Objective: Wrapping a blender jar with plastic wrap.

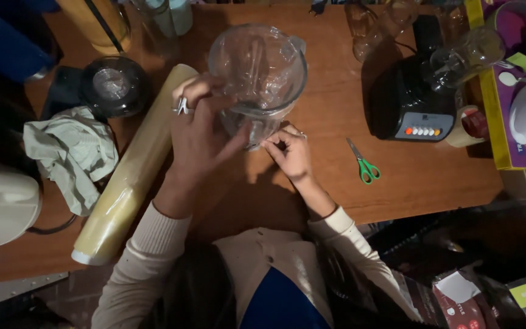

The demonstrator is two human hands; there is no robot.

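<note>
A clear plastic blender jug (262, 67) stands upright on the wooden table (397, 183), covered in clear plastic wrap. My left hand (199, 131), with a ring on one finger, is pressed flat against the jug's left side and holds it. My right hand (287, 151) pinches the wrap at the jug's lower right edge between thumb and fingertips. A long roll of cling film (132, 173) lies diagonally on the table just left of my left forearm.
Green-handled scissors (363, 164) lie right of my hands. A black blender base (412, 100) with buttons, glass jars (458, 55) and a tape roll (467, 127) stand at the right. A crumpled cloth (71, 155), a black round lid (114, 85) and a white appliance (1, 207) sit left.
</note>
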